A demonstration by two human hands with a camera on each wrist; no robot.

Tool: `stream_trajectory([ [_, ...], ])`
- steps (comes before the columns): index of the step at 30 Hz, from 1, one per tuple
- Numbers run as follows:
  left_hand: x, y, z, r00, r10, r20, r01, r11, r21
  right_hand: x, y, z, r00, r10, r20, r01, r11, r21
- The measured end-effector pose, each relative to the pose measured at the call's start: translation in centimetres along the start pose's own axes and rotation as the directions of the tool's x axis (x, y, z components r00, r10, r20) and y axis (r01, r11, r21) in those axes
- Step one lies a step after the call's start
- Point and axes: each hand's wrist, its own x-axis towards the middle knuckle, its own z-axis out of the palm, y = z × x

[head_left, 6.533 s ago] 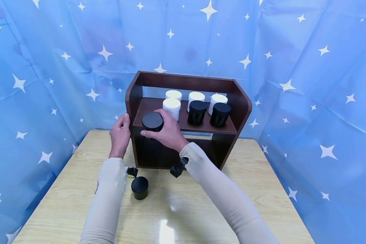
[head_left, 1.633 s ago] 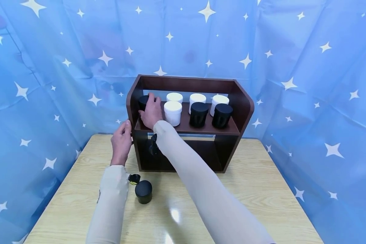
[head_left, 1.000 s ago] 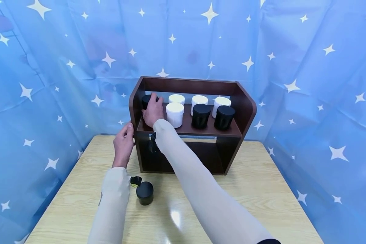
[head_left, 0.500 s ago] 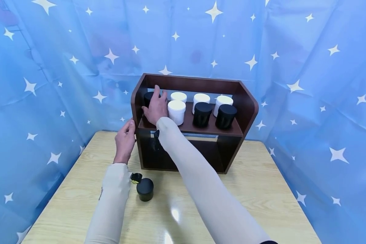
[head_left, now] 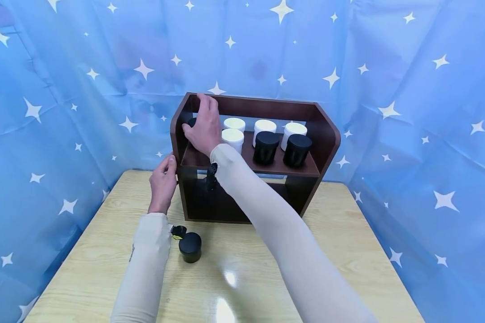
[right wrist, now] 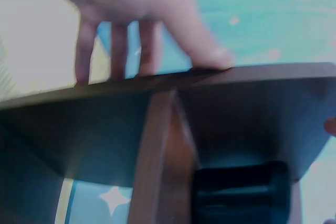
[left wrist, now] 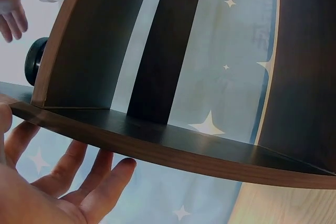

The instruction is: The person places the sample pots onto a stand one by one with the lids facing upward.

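In the head view my right hand (head_left: pixel 206 128) hovers over the left end of the upper shelf, fingers spread and holding nothing. Behind it a black lidded jar (head_left: pixel 191 122) is mostly hidden; the right wrist view shows this black jar (right wrist: pixel 241 192) standing beside the side panel. My left hand (head_left: pixel 163 184) touches the outside of the dark brown shelf unit's left side panel (left wrist: pixel 157 153), thumb and fingertips against it. Near my left wrist, another black jar (head_left: pixel 190 247) stands on the table.
Several white jars (head_left: pixel 264 127) and two black jars (head_left: pixel 266 148) stand on the upper shelf, right of my right hand. The wooden table (head_left: pixel 323 251) bears the shelf unit (head_left: pixel 266 105). Blue star-printed cloth (head_left: pixel 388 67) hangs behind and at both sides.
My right hand carried a black jar from in front of the unit onto the upper shelf's left end, let go and rose off it. My left hand stays at the side panel.
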Motion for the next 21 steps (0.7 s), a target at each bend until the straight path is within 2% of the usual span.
stream_trajectory([
  [5,0.0,-0.1,0.0,1.0,0.006,-0.009,-0.006,1.0,0.001,-0.5,-0.4,-1.6,0.998,-0.055,-0.008,0.055,0.989,0.139],
  [10,0.0,-0.2,0.2,1.0,0.021,-0.001,-0.021,1.0,0.009,-1.4,-0.6,-3.7,0.991,-0.136,0.009,0.128,0.949,0.289],
  [14,-0.1,-0.2,0.3,1.0,0.026,0.002,-0.026,1.0,0.014,-2.7,-0.5,-5.1,0.981,-0.194,0.03,0.174,0.928,0.328],
  [21,-0.3,-0.1,0.5,0.999,0.039,-0.009,-0.039,0.999,0.011,-5.8,-0.2,-6.8,0.972,-0.232,0.04,0.193,0.886,0.422],
])
